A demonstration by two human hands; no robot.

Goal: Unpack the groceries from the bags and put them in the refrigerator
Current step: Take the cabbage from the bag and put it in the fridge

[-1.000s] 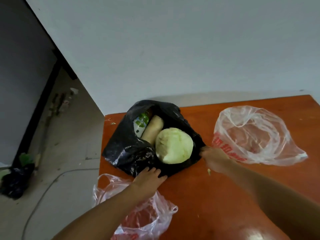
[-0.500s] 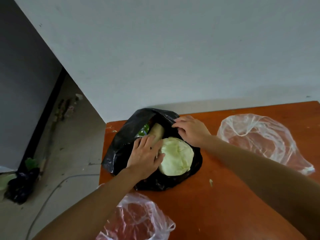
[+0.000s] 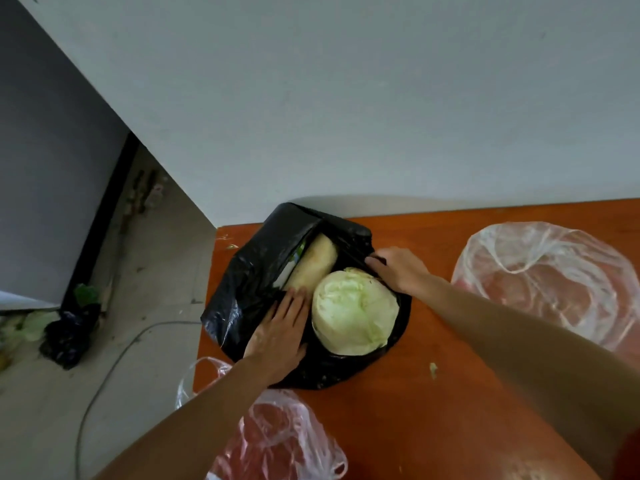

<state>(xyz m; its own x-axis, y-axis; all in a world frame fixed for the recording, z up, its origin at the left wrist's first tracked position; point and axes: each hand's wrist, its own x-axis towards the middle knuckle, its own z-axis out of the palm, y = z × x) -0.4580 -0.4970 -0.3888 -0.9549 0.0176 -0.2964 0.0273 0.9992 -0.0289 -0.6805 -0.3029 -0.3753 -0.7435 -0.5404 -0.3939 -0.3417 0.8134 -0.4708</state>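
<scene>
Cabbage [image 3: 355, 313] in black bag [image 3: 249, 285]: likely heavy, firm, smooth; best cupped from both sides. Left hand [image 3: 277, 336] lies flat, fingers together; right hand [image 3: 401, 271] pinches the bag's rim.

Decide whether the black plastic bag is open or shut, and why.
Open: the black plastic bag is spread wide, exposing a round pale-green cabbage and a long cream vegetable inside.
</scene>
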